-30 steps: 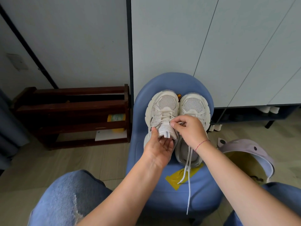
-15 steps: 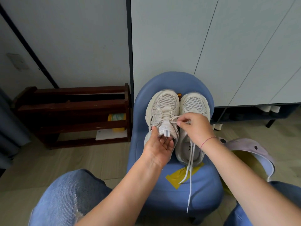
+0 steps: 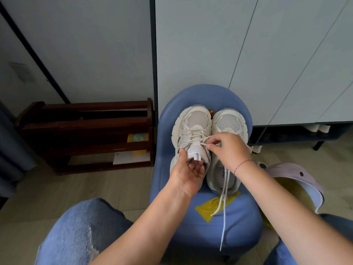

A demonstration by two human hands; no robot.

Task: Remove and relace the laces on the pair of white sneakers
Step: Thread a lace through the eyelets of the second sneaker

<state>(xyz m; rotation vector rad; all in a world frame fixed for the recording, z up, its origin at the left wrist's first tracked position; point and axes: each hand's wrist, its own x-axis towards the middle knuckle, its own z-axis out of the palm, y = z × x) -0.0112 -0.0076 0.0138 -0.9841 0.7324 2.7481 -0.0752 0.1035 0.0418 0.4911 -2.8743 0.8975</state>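
On the blue stool [image 3: 191,226] the loose lace [image 3: 223,203] trails toward the knees, the left hand [image 3: 188,173] grips the left sneaker [image 3: 193,127] by its tongue, and the right hand [image 3: 229,150] pinches the lace above the right sneaker [image 3: 229,121].

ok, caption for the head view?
Left hand holds the tongue of the laced sneaker while right hand pinches its lace; both sit on a blue chair.

Midfoot of right sneaker [image 3: 229,121] behind right hand [image 3: 229,150]; jeans [image 3: 76,232] off-frame below.
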